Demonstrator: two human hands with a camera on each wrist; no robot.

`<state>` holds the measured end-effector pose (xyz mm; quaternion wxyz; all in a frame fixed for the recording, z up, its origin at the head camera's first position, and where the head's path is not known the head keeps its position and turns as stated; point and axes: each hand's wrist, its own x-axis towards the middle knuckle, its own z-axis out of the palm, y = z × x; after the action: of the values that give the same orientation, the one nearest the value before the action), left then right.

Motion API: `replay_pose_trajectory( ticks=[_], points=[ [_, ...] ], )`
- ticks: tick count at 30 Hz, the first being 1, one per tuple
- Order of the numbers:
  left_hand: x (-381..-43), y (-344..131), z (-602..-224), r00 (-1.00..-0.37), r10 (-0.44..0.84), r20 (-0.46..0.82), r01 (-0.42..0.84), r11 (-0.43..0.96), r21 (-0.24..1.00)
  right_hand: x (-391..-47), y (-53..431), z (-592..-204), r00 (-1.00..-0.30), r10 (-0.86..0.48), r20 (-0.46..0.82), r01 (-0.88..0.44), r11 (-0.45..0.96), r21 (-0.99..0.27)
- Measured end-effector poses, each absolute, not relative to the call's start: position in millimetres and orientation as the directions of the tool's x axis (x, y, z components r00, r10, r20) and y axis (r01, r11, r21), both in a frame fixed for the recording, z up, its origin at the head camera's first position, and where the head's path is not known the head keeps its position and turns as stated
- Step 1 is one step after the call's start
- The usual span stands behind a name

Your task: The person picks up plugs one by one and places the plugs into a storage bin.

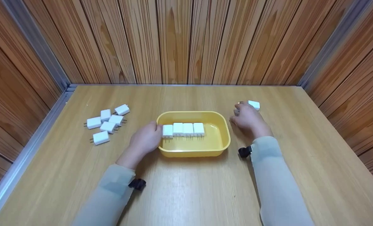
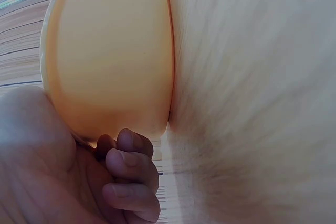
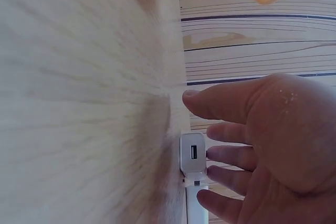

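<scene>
My left hand (image 1: 146, 138) grips the left end of a yellow plastic tub (image 1: 192, 153), thumb at the rim and curled fingers against the outer wall (image 2: 110, 51). Inside the tub, several white USB charger plugs stand in a row, prongs toward me; one white charger plug (image 1: 167, 131) is nearest the left thumb. Right of the tub, my right hand (image 1: 249, 119) reaches over more charger plugs. In the right wrist view, its fingers lie beside a charger plug (image 3: 193, 152) whose USB port shows, the thumb apart from it. A further white charger plug (image 1: 254, 105) lies just beyond.
A loose group of several white charger plugs (image 1: 100, 137) lies on the left of the wooden table (image 1: 192, 194). Wood-panelled walls (image 1: 173, 40) enclose the back and sides, with metal strips (image 1: 35, 47) at the corners. A dark wrist camera (image 1: 244, 152) sits on each sleeve.
</scene>
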<state>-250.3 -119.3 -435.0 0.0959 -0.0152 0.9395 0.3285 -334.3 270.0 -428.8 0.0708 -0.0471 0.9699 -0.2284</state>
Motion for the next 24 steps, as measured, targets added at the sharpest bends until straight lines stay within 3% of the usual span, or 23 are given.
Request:
replay_pose_trajectory(
  ticks=[14,24],
  points=[
    [-250.4,-119.7,-435.7,-0.981,0.046,-0.188,-0.08,0.789,0.609,-327.8,264.8,-423.6,-0.988,-0.099,-0.121,-0.034,0.891,-0.454],
    [-251.4,-121.2,-438.8,-0.993,0.062,-0.103,-0.01,0.811,0.585,-329.8,263.4,-425.3,-0.99,-0.12,-0.08,-0.082,0.922,-0.378]
  ],
)
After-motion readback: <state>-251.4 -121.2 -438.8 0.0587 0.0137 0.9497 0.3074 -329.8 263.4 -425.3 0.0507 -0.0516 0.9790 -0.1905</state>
